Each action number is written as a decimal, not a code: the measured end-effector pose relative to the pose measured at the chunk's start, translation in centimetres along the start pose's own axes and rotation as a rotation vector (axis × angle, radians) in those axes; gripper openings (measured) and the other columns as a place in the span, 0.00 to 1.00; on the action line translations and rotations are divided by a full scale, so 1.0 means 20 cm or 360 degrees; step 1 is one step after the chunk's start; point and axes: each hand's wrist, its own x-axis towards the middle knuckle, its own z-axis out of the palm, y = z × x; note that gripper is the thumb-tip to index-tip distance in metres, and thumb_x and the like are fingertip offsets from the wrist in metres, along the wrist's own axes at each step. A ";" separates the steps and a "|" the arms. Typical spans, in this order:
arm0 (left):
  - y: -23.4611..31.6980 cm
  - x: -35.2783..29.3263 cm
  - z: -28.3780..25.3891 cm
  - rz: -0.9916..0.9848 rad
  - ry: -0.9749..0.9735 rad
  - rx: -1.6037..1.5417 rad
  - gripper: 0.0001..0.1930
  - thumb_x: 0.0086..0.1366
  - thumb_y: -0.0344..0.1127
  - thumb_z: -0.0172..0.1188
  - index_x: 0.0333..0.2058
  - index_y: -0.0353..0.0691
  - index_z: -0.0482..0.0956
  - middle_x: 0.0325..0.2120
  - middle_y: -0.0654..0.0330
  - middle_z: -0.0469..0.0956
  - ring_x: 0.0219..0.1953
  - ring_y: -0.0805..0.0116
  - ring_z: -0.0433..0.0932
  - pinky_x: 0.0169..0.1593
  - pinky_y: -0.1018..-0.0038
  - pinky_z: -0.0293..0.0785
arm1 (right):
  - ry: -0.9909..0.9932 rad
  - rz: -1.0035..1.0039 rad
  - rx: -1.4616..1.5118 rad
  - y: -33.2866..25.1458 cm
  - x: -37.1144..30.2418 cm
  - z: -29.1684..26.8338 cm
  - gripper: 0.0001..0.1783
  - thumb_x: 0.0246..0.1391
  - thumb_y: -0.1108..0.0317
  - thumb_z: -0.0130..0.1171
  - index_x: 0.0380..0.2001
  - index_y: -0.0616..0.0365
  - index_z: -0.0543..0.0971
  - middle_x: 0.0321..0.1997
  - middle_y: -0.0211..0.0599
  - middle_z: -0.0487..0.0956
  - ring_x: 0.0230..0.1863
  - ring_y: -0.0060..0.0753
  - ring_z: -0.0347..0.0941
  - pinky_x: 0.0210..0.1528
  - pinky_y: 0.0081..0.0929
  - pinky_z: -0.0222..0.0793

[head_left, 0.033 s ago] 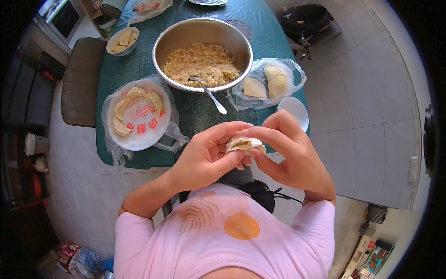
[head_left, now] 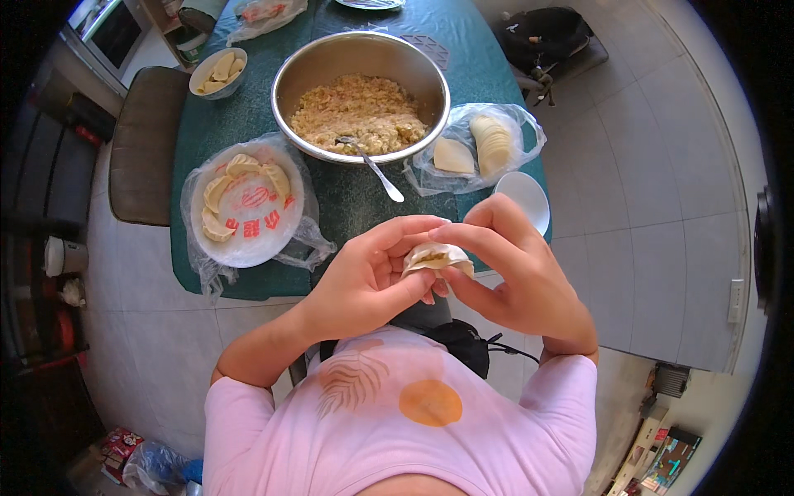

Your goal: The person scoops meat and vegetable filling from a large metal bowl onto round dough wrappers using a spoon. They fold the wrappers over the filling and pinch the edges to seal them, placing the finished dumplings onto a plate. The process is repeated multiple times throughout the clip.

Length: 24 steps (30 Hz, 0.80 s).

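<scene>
Left hand (head_left: 364, 273) and right hand (head_left: 525, 277) are both holding one dumpling (head_left: 438, 253) between them, in front of the pink shirt (head_left: 364, 438). It is looking white and soft, folded over but not closed all the way, and some brownish stuffing is showing in the gap. The left hand is curling half closed around one end, its thumb pressing on the near side. The right hand is bending its pointer finger over the top and pinching the other end with its thumb below. Both elbows are bending, so the hands are meeting in the middle.

Past them, a big bowl (head_left: 356, 50) is standing on the green table (head_left: 248, 116), with lumpy mix (head_left: 356, 107) inside and a spoon (head_left: 381, 176) leaning over its rim. On the left, a plate (head_left: 240, 248) is holding four more dumplings (head_left: 217, 194). On the right, a stack of skins (head_left: 494, 145) is lying on a plastic bag (head_left: 529, 136), near a small white bowl (head_left: 525, 198).
</scene>
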 end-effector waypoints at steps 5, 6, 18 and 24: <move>-0.01 -0.01 0.00 -0.0052 -0.0031 -0.0025 0.28 0.62 0.18 0.50 0.60 0.36 0.54 0.48 0.53 0.71 0.44 0.72 0.74 0.42 0.77 0.74 | -0.0124 -0.0152 0.0029 0.02 0.03 0.00 0.18 0.38 0.75 0.65 0.38 0.58 0.76 0.32 0.39 0.68 0.33 0.40 0.67 0.34 0.31 0.65; -0.01 -0.02 0.00 -0.0056 -0.0036 -0.0001 0.28 0.61 0.18 0.49 0.60 0.36 0.54 0.48 0.53 0.71 0.44 0.73 0.74 0.43 0.77 0.75 | -0.0147 -0.0178 0.0017 0.02 0.03 0.00 0.18 0.38 0.75 0.65 0.38 0.57 0.76 0.32 0.39 0.68 0.33 0.40 0.67 0.35 0.32 0.65; -0.01 -0.03 0.00 -0.0031 -0.0071 0.0041 0.29 0.59 0.17 0.50 0.59 0.35 0.54 0.49 0.52 0.71 0.46 0.72 0.73 0.47 0.75 0.74 | -0.0334 -0.0381 -0.0229 0.01 0.07 -0.01 0.16 0.38 0.73 0.64 0.34 0.56 0.75 0.33 0.36 0.66 0.37 0.40 0.66 0.40 0.33 0.63; -0.02 -0.04 -0.02 0.0037 -0.0027 0.0077 0.29 0.58 0.16 0.49 0.59 0.36 0.55 0.49 0.53 0.70 0.47 0.71 0.73 0.49 0.74 0.73 | -0.0167 -0.0205 0.0048 -0.01 0.06 0.02 0.16 0.38 0.73 0.64 0.36 0.55 0.76 0.33 0.36 0.67 0.36 0.37 0.66 0.37 0.31 0.61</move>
